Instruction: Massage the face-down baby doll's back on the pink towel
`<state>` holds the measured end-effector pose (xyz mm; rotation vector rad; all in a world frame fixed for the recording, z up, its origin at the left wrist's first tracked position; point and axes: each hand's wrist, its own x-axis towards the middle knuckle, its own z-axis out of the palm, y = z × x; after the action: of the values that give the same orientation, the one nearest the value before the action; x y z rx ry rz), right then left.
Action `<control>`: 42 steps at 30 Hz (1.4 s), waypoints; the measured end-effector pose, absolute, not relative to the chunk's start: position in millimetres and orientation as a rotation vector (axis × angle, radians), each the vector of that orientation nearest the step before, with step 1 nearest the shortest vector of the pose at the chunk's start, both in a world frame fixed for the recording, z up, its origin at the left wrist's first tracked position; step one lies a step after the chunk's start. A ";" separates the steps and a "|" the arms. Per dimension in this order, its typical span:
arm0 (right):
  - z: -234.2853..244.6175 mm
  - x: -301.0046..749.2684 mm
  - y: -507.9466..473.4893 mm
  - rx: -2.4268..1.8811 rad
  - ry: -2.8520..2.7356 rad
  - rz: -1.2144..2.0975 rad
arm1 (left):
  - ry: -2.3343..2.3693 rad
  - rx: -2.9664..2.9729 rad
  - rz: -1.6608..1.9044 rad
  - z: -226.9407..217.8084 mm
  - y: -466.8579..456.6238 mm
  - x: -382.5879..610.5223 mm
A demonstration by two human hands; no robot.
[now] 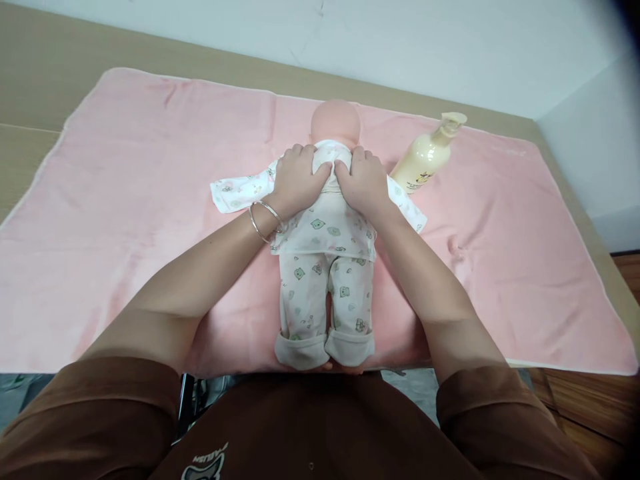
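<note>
A baby doll (pixel 325 223) lies lengthwise in front of me with its bald head (pixel 335 121) at the far end; no facial features show. It wears a white printed top and matching trousers (pixel 305 293) with turned-up cuffs. My left hand (pixel 303 177), a silver bangle at the wrist, is closed over the doll's left-side shoulder. Over the other shoulder, my right hand (pixel 365 177) is closed in the same way. Both thumbs rest on the upper back, pointing toward each other, slightly apart. The fingertips curl over the far side, partly hidden. The sleeves spread out to either side.
A pale yellow pump bottle (pixel 425 160) lies tilted beside the doll's right-hand sleeve. Under everything is a pink mat (pixel 150 200) on a wooden table (pixel 45 60). A white wall (pixel 400 53) rises behind the table's far edge.
</note>
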<state>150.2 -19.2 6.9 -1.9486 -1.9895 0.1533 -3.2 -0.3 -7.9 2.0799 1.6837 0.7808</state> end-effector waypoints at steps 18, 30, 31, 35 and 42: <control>1.1 154.1 -14.2 -1.917 -1.986 0.165 | 1.664 2.099 0.817 -12.3 2.3 -5.7; -0.4 157.7 -13.6 -1.910 -1.995 0.141 | 1.694 2.064 0.777 -7.4 -1.7 -1.6; -0.8 158.4 -13.0 -1.905 -1.996 0.139 | 1.695 2.059 0.771 -6.9 -2.0 -1.3; 0.1 159.5 -12.1 -1.923 -2.015 0.149 | 1.692 2.064 0.778 -4.4 -2.7 -0.1; 7.7 157.5 -15.0 -1.935 -2.010 0.163 | 1.701 2.057 0.811 -6.8 -1.4 0.3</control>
<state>157.5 -15.0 7.7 -1.9354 -2.0102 0.1627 0.3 -1.4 -6.8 2.0572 1.7009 0.8110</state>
